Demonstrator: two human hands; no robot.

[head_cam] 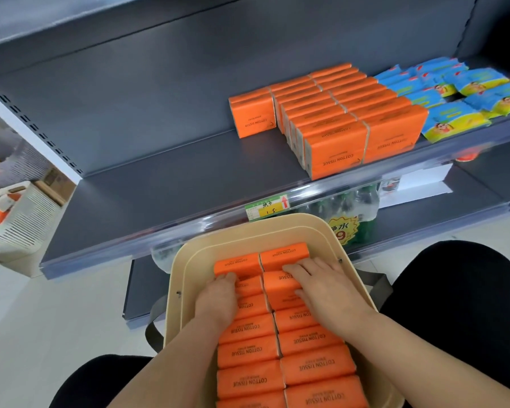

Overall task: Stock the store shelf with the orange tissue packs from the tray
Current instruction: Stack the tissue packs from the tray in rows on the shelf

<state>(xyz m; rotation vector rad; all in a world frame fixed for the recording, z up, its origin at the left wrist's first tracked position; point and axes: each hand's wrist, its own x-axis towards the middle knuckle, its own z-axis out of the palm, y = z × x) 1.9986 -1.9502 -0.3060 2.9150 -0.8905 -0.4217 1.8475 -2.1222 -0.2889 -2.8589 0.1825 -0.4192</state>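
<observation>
Orange tissue packs (315,366) (in the tray (277,228)) lie directly under the fingers (299,270).

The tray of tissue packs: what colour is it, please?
The tray is plain cream-beige, clearest in the head view.

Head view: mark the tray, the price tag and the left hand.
tray (277,234), head view, far inner wall.
price tag (267,208), head view, middle of the label.
left hand (218,301), head view, back of the hand.
</observation>
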